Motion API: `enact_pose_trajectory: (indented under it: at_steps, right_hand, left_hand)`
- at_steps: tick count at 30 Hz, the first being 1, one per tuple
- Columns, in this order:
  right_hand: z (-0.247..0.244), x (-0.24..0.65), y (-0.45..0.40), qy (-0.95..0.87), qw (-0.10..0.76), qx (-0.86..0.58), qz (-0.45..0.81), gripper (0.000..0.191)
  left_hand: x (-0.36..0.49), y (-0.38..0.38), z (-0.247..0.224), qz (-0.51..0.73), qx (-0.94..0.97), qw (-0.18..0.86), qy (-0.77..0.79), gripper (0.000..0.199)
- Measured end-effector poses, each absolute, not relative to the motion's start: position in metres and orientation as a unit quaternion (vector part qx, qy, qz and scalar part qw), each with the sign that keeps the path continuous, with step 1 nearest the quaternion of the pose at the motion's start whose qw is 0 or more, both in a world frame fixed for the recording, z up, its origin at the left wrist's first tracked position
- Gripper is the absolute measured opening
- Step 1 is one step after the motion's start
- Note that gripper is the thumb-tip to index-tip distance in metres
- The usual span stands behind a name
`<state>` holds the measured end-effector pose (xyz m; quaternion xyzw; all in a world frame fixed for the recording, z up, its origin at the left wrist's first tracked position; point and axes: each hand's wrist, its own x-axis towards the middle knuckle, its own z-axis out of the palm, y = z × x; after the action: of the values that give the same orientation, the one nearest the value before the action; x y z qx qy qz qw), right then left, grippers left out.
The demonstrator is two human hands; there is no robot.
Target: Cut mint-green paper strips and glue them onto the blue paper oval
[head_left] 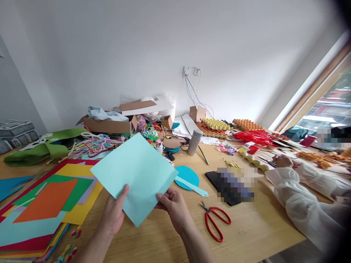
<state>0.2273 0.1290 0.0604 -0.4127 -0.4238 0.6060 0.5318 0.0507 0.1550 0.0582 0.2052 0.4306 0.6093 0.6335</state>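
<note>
Left hand point(116, 213), right hand point(173, 207) pinching smooth, four-cornered aqua paper point(134, 171); loop-handled scissors point(207, 210) on wooden table point(249, 230).

1. Grey bottle point(194, 143), upright on the surface point(152, 245).
2. Yellow egg tray point(216, 124), atop a brown tray point(208, 134).
3. Crumpled red plastic point(253, 137), possibly a bag.
4. Cardboard box point(106, 125), bearing pale blue cloth point(106, 114).
</note>
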Motion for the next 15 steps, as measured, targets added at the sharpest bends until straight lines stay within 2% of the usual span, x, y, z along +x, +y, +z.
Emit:
enact_pose_trajectory:
  at_steps: [3, 6, 8, 11, 15]
  right_hand:
    - [0.063, 0.262, 0.112, -0.54, 0.45, -0.523, 0.481, 0.04]
    - [0.049, 0.316, 0.088, -0.61, 0.302, -0.711, 0.178, 0.028]
    - [0.029, 0.352, 0.071, -0.602, 0.187, -0.775, 0.046, 0.031]
    - [-0.002, 0.387, 0.054, -0.6, 0.074, -0.796, -0.023, 0.04]
    - [-0.02, 0.394, 0.047, -0.616, 0.04, -0.783, -0.075, 0.051]
  left_hand:
    - [0.049, 0.156, 0.06, 0.616, 0.203, 0.625, 0.434, 0.04]
    - [0.046, 0.156, 0.061, 0.616, 0.196, 0.636, 0.422, 0.039]
    - [0.045, 0.157, 0.059, 0.618, 0.191, 0.645, 0.408, 0.04]
    - [0.044, 0.157, 0.056, 0.617, 0.195, 0.668, 0.367, 0.047]
    - [0.042, 0.157, 0.056, 0.605, 0.191, 0.703, 0.321, 0.058]
